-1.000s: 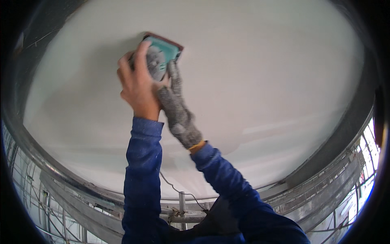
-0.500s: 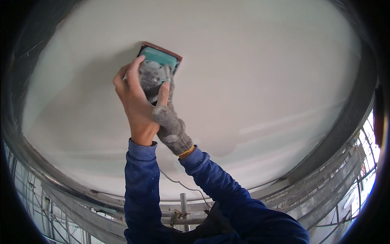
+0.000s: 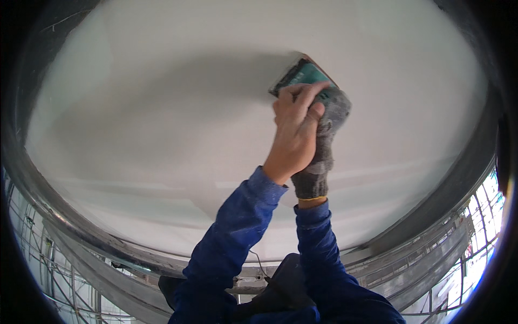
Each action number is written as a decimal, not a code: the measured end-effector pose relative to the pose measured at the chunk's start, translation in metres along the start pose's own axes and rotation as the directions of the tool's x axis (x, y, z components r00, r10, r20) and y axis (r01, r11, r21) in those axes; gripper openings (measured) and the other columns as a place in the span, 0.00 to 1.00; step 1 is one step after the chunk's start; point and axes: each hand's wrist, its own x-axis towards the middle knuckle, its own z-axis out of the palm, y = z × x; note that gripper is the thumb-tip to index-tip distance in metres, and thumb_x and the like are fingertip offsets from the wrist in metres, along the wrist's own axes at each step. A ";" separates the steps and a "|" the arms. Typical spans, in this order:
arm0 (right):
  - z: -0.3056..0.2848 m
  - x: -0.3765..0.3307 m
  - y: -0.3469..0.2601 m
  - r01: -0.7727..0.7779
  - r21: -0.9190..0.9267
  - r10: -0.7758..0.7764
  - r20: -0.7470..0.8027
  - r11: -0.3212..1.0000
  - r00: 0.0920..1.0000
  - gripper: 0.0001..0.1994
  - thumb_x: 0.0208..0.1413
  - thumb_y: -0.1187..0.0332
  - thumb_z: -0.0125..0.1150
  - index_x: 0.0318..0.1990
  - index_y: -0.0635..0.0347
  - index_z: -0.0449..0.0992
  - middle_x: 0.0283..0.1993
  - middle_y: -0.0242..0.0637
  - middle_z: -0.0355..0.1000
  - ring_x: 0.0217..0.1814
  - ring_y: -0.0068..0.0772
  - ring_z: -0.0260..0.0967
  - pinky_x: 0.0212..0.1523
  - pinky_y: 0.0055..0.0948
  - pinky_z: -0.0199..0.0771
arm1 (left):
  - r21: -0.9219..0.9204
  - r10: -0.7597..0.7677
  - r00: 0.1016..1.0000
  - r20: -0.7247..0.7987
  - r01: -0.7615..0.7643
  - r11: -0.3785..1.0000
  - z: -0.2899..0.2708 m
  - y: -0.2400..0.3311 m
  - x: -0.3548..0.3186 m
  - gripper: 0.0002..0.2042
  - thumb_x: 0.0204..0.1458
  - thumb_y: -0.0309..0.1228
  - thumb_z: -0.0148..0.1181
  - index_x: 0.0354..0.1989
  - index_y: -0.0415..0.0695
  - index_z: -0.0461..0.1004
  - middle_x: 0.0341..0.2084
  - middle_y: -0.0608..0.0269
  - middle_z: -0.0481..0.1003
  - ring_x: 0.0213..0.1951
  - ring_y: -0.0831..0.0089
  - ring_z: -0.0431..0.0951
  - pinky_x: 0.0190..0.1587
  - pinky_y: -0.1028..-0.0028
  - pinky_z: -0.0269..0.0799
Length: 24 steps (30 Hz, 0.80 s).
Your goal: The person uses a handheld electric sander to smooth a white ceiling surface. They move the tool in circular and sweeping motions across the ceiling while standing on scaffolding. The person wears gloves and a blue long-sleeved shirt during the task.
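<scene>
A teal electric sander (image 3: 309, 74) with a flat rectangular base lies against a broad pale, smooth surface (image 3: 178, 129). My right hand (image 3: 335, 112), in a dusty grey knitted glove, grips its body. Bare, my left hand (image 3: 297, 128) is wrapped over the sander's left side, its fingers curled on the housing and its thumb near the glove. The two hands partly cover the tool, so most of its rear is hidden. Both my forearms are in blue sleeves.
A thin cable (image 3: 259, 263) hangs below my left forearm. Dark curved edging (image 3: 81, 208) borders the pale surface. Beyond it are grey planks (image 3: 399, 275) and, at lower left, metal scaffold bars (image 3: 73, 278). Bright light comes through bars at the right.
Both hands have carried the sander to the right across the pale surface, and it has turned. My left hand now reaches further over the tool, hiding more of it.
</scene>
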 end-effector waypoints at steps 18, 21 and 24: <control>0.084 0.035 -0.106 -0.039 -0.329 0.043 0.005 0.943 0.999 0.22 0.49 0.64 0.72 0.48 0.60 0.70 0.33 0.37 0.74 0.19 0.21 0.68 0.13 0.16 0.65 | 0.916 0.383 0.838 -0.389 0.307 0.258 -0.390 0.081 -0.254 0.33 0.59 0.57 0.37 0.60 0.40 0.62 0.56 0.42 0.64 0.60 0.50 0.66 0.59 0.49 0.68; 0.099 0.031 -0.096 -0.136 -0.499 0.183 0.047 0.856 0.982 0.33 0.39 0.65 0.79 0.53 0.61 0.67 0.30 0.36 0.75 0.17 0.20 0.67 0.12 0.18 0.67 | 0.338 -0.046 0.723 -0.689 0.377 0.863 -0.357 0.045 -0.216 0.49 0.47 0.75 0.42 0.66 0.44 0.55 0.56 0.47 0.64 0.61 0.54 0.66 0.54 0.50 0.72; 0.084 0.010 -0.078 -0.063 -0.622 0.148 0.085 0.781 0.985 0.38 0.39 0.66 0.78 0.59 0.59 0.63 0.33 0.37 0.74 0.17 0.20 0.67 0.11 0.18 0.66 | -0.151 -0.226 0.911 -0.346 0.184 0.971 -0.353 0.033 -0.200 0.46 0.45 0.72 0.52 0.59 0.41 0.59 0.43 0.48 0.74 0.45 0.60 0.78 0.39 0.59 0.80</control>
